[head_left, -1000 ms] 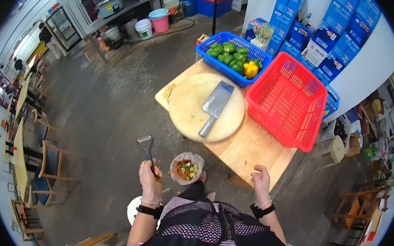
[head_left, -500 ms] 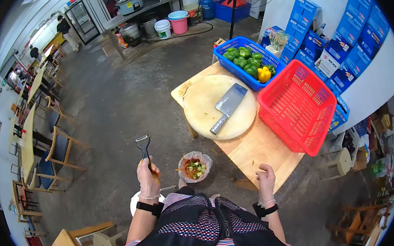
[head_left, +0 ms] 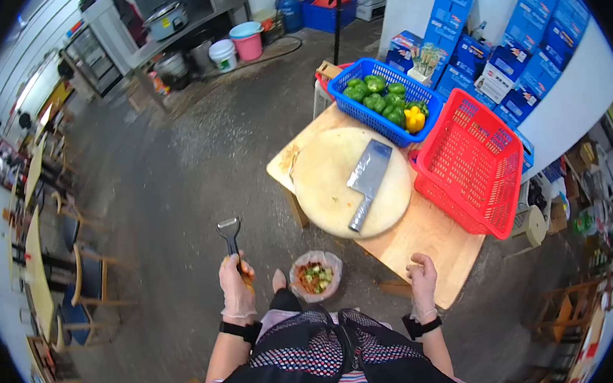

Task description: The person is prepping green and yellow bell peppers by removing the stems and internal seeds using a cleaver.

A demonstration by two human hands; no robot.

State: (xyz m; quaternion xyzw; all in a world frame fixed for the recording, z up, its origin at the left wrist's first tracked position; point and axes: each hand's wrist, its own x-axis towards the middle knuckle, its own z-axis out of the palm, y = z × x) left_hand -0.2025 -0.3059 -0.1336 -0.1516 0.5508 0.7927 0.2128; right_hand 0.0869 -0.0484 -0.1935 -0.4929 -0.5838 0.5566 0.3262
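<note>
My left hand (head_left: 237, 289), in a clear glove, is closed round the handle of a black peeler (head_left: 230, 231) with its metal head pointing up and away. Gloved too, my right hand (head_left: 422, 283) is held near the table's front edge, fingers loosely curled with the thumb apart, and nothing shows in it. A cleaver (head_left: 371, 179) lies flat on a round chopping board (head_left: 320, 183) on the wooden table (head_left: 441, 253). Below, between my hands, a bag-lined bin (head_left: 336, 275) on the floor holds orange and pale green scraps.
Green peppers (head_left: 376, 84) and a yellow pepper (head_left: 414, 119) fill a blue basket (head_left: 421, 139) behind the board. A red basket (head_left: 473, 164) stands at the table's right. Blue boxes (head_left: 451, 14) are stacked by the wall. Chairs (head_left: 96, 276) and tables line the left.
The view has shifted, and a foot now shows beside the bin. My left hand still grips the peeler. My right hand's fingers are a little more curled.
</note>
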